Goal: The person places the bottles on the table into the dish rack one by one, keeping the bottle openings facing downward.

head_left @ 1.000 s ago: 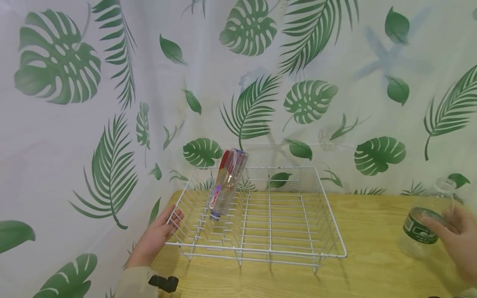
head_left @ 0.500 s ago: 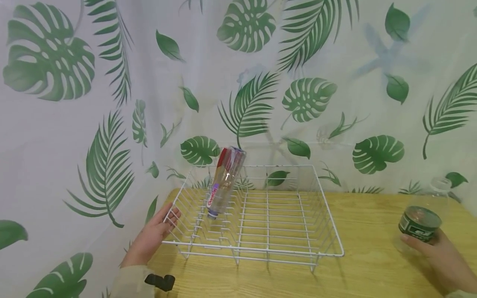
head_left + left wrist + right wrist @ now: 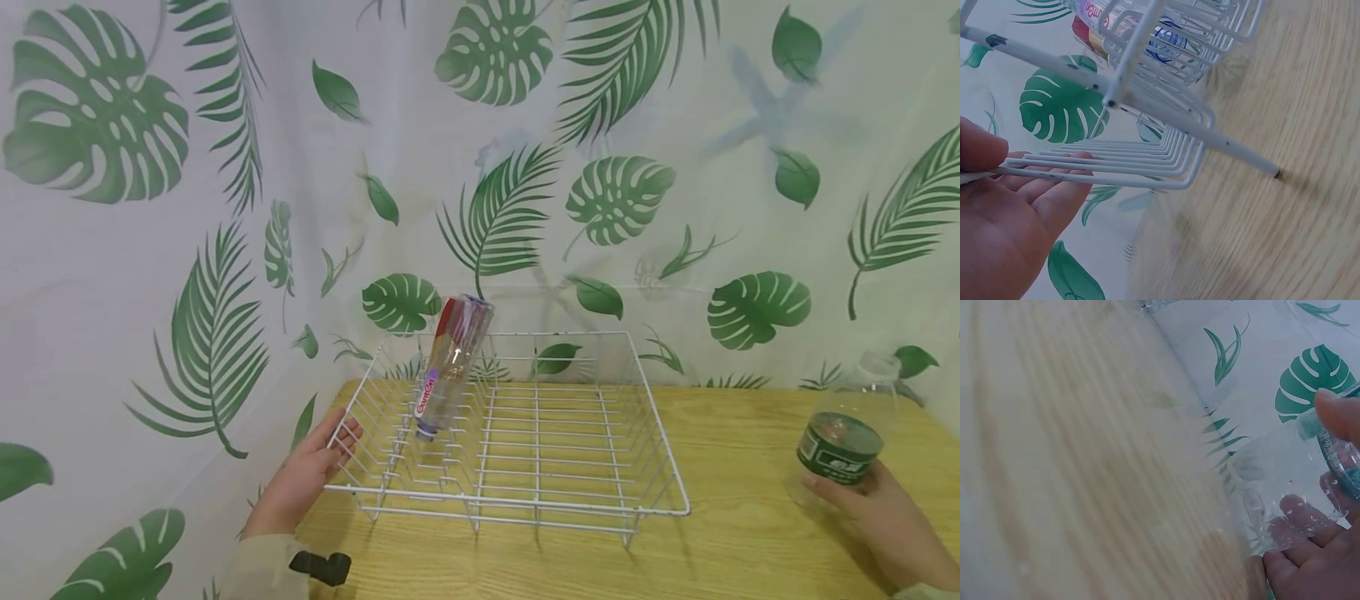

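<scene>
A white wire dish rack (image 3: 555,506) stands on the table. My left hand (image 3: 303,475) holds its left rim; the left wrist view shows the thumb over the rim wire and the fingers (image 3: 1063,194) beneath. Inside the rack's left part leans a clear plastic bottle (image 3: 453,362), neck down, with a red, yellow and purple label. Far to the right, my right hand (image 3: 888,525) grips another clear plastic bottle (image 3: 840,450) with a dark green label, mouth up and tilted slightly right. In the right wrist view, fingers show through that bottle's clear wall (image 3: 1285,472).
The light wooden table (image 3: 742,467) extends right of the rack. A white curtain (image 3: 675,108) with green leaf prints closes off the back and left side. One rack leg (image 3: 1247,162) reaches down to the tabletop in the left wrist view.
My right hand has shifted lower on the green-labelled bottle, its thumb now across the label's lower edge. That bottle has come slightly left. My left hand stays on the rack.
</scene>
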### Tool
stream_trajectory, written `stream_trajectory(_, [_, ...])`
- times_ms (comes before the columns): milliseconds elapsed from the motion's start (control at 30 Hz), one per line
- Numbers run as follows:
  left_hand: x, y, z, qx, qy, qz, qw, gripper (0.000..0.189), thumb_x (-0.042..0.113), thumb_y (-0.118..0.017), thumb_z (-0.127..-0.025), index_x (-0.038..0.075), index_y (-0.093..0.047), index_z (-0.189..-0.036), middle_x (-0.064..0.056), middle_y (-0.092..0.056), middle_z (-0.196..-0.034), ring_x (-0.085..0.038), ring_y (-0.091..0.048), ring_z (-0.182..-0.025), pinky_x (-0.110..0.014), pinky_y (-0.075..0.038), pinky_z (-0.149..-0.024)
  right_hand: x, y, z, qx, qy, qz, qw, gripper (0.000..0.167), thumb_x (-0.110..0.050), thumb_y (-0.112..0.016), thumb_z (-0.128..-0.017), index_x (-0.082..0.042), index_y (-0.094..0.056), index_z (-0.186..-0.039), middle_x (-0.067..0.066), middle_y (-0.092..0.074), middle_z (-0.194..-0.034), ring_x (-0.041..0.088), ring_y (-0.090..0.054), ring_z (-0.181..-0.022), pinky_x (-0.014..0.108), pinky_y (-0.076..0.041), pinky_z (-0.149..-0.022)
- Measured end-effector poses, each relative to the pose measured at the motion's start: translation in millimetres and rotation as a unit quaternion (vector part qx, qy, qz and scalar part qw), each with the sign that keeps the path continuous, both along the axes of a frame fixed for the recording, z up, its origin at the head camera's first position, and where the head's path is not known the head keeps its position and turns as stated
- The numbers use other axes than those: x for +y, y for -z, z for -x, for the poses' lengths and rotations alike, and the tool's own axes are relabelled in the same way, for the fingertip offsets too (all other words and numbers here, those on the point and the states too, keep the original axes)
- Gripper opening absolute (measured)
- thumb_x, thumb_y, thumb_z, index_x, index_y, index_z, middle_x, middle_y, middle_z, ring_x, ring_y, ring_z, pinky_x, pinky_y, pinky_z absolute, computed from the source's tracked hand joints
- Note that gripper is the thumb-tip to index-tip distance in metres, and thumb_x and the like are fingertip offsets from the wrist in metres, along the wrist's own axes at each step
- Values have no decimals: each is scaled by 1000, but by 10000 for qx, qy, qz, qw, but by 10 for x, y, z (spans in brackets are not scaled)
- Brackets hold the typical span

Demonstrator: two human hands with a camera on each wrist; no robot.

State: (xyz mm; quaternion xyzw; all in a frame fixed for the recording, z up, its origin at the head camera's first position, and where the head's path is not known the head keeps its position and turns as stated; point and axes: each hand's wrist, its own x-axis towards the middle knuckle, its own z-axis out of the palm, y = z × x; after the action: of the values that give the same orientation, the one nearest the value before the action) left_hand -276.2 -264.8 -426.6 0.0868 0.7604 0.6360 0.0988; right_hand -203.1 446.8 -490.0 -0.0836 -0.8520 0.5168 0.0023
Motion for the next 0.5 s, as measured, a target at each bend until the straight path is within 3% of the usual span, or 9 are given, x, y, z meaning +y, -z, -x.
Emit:
stream_trajectory(233, [-9,-14,14,50,23,143,9999,69,-4,-27,-100,6,0,-163,-21,-18,-165,-35,-21,-150,-47,-20,-120,-61,-156,20,219,-184,-813,9963,96,-47,-48,-106,19,7,-151,52,-16,-146,70,-24,-129,81,-29,-96])
stream_trajectory(500, [-28,-42,20,253,26,485,9985,65,2,-31,-106,6,1,-163,-20,-17,-165,-34,-17,-152,-49,-17,-121,-344,-418,7,383,-598,-672,9952,92,-43,-49,-107,8,10,-156,46,-16,-152,65,-25,-133,71,-40,-96])
